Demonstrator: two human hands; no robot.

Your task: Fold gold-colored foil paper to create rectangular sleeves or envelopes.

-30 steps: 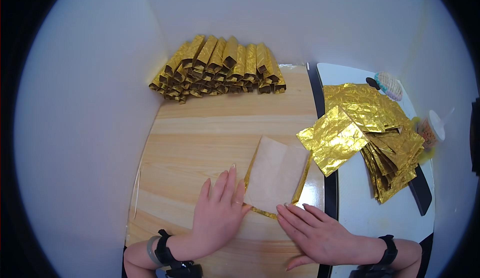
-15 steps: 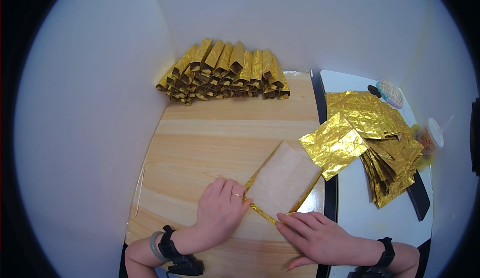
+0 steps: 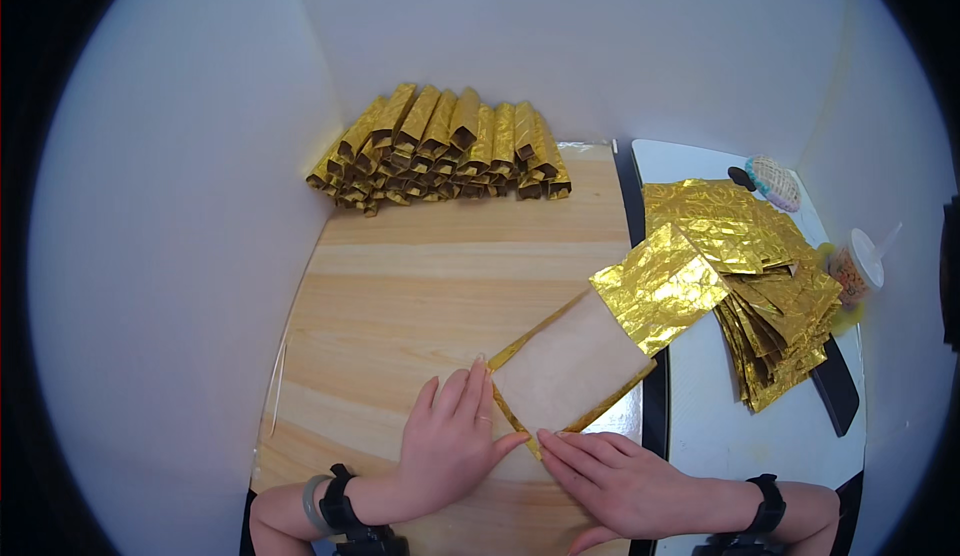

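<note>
A sheet of gold foil paper lies pale side up on the wooden board, with narrow gold strips folded over along its edges. My left hand rests at the sheet's left corner, fingers stretched out along the folded near-left edge and thumb reaching toward the near corner. At that near corner, my right hand lies with its fingers extended, their tips on the folded strip. Neither hand grips the sheet. Another gold foil sheet, shiny side up, covers the pale sheet's far end.
Many folded gold paper tubes are piled at the back left. On the white surface at right lies a fanned stack of gold foil sheets, a black flat object, a lidded cup and a knitted-looking item. Pale walls enclose the board.
My left hand has gone from pinching the sheet's near-left edge to lying with straightened fingers along it. The sheet has turned slightly, and its far end now meets the shiny gold sheet.
</note>
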